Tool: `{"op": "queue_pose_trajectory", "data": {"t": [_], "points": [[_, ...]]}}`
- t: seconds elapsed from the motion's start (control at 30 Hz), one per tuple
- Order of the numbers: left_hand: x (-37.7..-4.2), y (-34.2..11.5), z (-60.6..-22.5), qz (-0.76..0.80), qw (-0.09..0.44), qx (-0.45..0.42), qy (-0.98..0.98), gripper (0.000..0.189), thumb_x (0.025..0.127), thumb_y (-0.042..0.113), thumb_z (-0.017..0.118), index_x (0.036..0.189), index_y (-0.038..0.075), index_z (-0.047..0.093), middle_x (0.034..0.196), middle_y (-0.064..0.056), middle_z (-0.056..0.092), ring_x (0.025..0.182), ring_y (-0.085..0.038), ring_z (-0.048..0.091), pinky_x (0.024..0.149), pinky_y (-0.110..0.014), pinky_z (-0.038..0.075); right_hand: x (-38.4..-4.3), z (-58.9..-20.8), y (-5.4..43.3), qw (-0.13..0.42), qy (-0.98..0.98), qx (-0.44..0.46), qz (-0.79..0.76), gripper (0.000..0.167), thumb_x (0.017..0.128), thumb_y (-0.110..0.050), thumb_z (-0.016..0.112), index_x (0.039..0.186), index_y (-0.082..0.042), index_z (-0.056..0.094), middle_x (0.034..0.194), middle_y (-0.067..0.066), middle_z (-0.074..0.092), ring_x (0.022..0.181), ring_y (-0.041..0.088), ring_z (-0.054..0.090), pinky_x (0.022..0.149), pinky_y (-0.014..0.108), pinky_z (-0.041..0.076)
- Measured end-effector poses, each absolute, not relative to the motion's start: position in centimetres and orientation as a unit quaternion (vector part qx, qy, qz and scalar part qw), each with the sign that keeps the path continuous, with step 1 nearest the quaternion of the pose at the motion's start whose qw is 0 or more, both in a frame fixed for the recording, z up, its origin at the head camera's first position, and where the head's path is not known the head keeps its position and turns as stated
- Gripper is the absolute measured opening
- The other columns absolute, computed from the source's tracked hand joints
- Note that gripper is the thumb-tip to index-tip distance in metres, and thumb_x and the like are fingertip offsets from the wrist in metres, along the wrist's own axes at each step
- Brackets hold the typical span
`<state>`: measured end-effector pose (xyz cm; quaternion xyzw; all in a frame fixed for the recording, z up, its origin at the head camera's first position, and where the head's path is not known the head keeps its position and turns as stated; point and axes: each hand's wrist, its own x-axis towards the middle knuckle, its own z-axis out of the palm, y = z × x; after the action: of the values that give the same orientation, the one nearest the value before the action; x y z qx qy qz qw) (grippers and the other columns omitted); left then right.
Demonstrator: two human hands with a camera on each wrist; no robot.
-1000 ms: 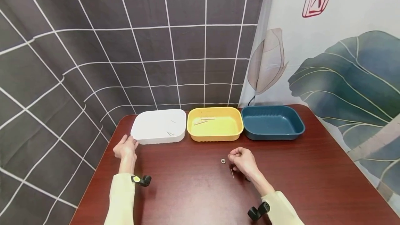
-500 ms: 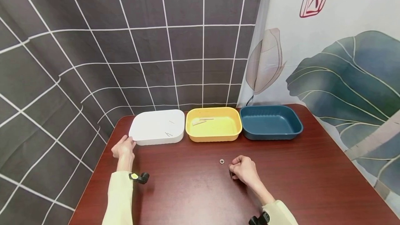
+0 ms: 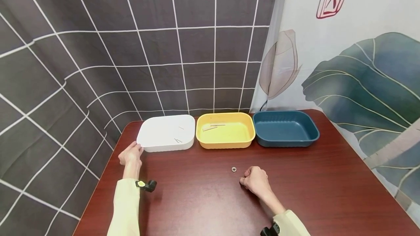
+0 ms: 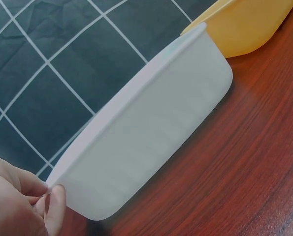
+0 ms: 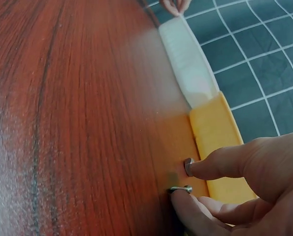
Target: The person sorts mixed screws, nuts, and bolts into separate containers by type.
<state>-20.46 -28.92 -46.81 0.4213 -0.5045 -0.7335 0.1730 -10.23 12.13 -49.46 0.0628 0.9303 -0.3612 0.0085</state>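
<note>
My left hand pinches the near left corner of a white plastic tray at the rim; the left wrist view shows thumb and fingertips on that edge. Over the table in front of the yellow tray, my right hand has its fingers curled. In the right wrist view a small, thin metal pin lies at its thumb tip, between thumb and fingers. A small metal nut rests on the table just beyond the right fingertips. From the head view the pin is hidden by the hand.
Several thin metal pieces lie inside the white tray. Beside it stands a yellow tray with a few slender sticks, then a dark blue tray. All three line the back edge of the red-brown table.
The right hand has shifted slightly toward me and turned, its fingers closing in. The pin that stuck out below it is hidden now in the head view. The left hand stays on the white tray.
</note>
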Motion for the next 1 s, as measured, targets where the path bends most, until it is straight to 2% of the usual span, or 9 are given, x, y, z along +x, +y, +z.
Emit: {"op": "queue_pose_trajectory", "data": {"t": [0.07,0.17,0.33,0.43,0.53,0.7,0.83,0.9,1.0], "points": [[-20.4,-29.0,-46.9,-0.735,0.172,0.421,-0.503,0.046,0.087,-0.006,0.068,0.132,0.003,0.065,0.136,-0.013,0.059,0.102,-0.016,0.069,0.081,-0.019,0.059,-10.3,-49.6,12.0,-0.002,0.938,0.055,-0.343,0.015,0.068,-0.010,0.078,0.071,-0.006,0.064,0.060,-0.002,0.059,0.066,0.025,0.061,0.069,0.047,0.054],[-20.4,-29.0,-47.0,-0.737,0.172,0.421,-0.500,0.045,0.087,-0.006,0.068,0.132,0.004,0.065,0.137,-0.013,0.059,0.104,-0.016,0.068,0.080,-0.018,0.058,-10.3,-49.7,11.9,-0.013,0.945,0.043,-0.324,0.016,0.066,-0.009,0.078,0.066,-0.008,0.062,0.062,-0.002,0.058,0.065,0.026,0.058,0.065,0.048,0.050],[-20.3,-29.0,-47.0,-0.732,0.172,0.418,-0.509,0.045,0.087,-0.006,0.069,0.131,0.004,0.066,0.136,-0.013,0.059,0.083,-0.005,0.070,0.079,-0.018,0.058,-10.4,-49.8,11.7,-0.025,0.952,0.005,-0.306,0.019,0.061,0.001,0.069,0.058,-0.012,0.055,0.055,-0.003,0.051,0.058,0.021,0.052,0.052,0.038,0.047],[-20.4,-28.9,-47.0,-0.733,0.174,0.417,-0.509,0.045,0.087,-0.007,0.069,0.130,0.004,0.066,0.135,-0.013,0.059,0.071,-0.002,0.068,0.079,-0.018,0.059,-10.5,-49.8,11.7,-0.025,0.952,-0.011,-0.304,0.020,0.059,0.005,0.066,0.058,-0.012,0.055,0.056,-0.002,0.051,0.058,0.020,0.053,0.051,0.037,0.050],[-20.5,-28.9,-46.9,-0.732,0.175,0.417,-0.509,0.045,0.086,-0.007,0.069,0.130,0.004,0.067,0.136,-0.013,0.059,0.069,-0.001,0.067,0.078,-0.018,0.059,-10.5,-49.8,11.6,-0.022,0.951,-0.015,-0.307,0.021,0.058,0.005,0.068,0.059,-0.012,0.056,0.057,-0.002,0.051,0.059,0.020,0.054,0.052,0.037,0.052],[-20.4,-29.0,-46.9,-0.731,0.172,0.415,-0.514,0.044,0.088,-0.005,0.068,0.131,0.003,0.066,0.137,-0.013,0.059,0.088,-0.009,0.071,0.078,-0.018,0.059,-10.5,-49.8,11.7,0.005,0.941,0.005,-0.339,0.020,0.059,0.002,0.069,0.057,-0.012,0.055,0.052,-0.005,0.048,0.054,0.016,0.049,0.047,0.029,0.045],[-20.3,-29.0,-47.0,-0.733,0.170,0.413,-0.514,0.044,0.088,-0.004,0.068,0.131,0.004,0.066,0.137,-0.013,0.058,0.103,-0.016,0.069,0.079,-0.018,0.059,-10.5,-49.4,11.7,0.046,0.908,0.040,-0.415,0.014,0.063,0.002,0.070,0.064,-0.007,0.061,0.052,-0.003,0.055,0.050,0.013,0.056,0.046,0.025,0.046],[-20.2,-29.0,-47.0,-0.732,0.170,0.413,-0.515,0.044,0.088,-0.004,0.068,0.131,0.004,0.066,0.137,-0.013,0.059,0.102,-0.015,0.069,0.079,-0.018,0.059,-10.8,-48.9,11.4,0.059,0.889,0.047,-0.451,0.011,0.065,0.003,0.070,0.070,-0.005,0.064,0.058,0.000,0.060,0.052,0.014,0.062,0.050,0.028,0.054],[-20.2,-29.0,-46.9,-0.731,0.169,0.413,-0.517,0.044,0.088,-0.004,0.069,0.131,0.004,0.066,0.137,-0.013,0.058,0.099,-0.014,0.070,0.079,-0.018,0.059,-11.8,-47.6,10.7,0.080,0.858,0.046,-0.505,0.008,0.070,0.005,0.068,0.075,0.000,0.066,0.067,0.005,0.063,0.056,0.018,0.066,0.063,0.036,0.061]]}}
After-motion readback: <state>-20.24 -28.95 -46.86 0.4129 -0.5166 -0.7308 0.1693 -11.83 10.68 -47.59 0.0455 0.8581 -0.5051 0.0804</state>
